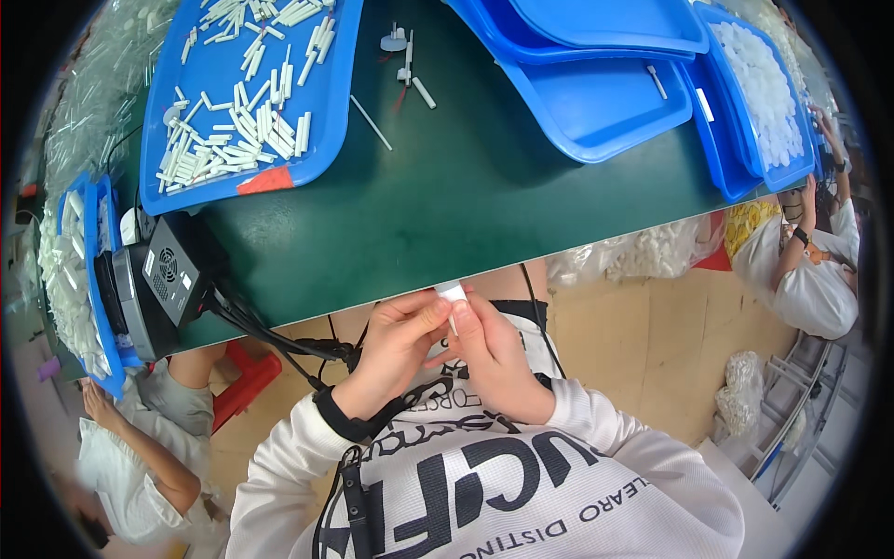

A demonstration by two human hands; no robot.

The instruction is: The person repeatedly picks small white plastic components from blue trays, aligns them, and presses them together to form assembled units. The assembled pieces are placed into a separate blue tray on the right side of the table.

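Note:
Close to my body, just off the near edge of the green table, both hands meet around a small white plastic piece (451, 291). My left hand (399, 337) pinches it from the left, thumb against its side. My right hand (495, 352) grips it from the right, thumb laid along it. The fingers cover its lower part, so its exact kind does not show. A blue tray (335, 140) of many short white sticks, some with red wires, stands beyond to the left. Loose on the table lie a thin white rod (372, 123) and a small white wired assembly (406, 70).
Stacked blue trays (596, 130) stand at the far right, beside a tray of translucent white pieces (759, 93). A black box with a fan grille (172, 265) and cables sits at the table's left. Co-workers sit left and right; a red stool (247, 382) stands lower left.

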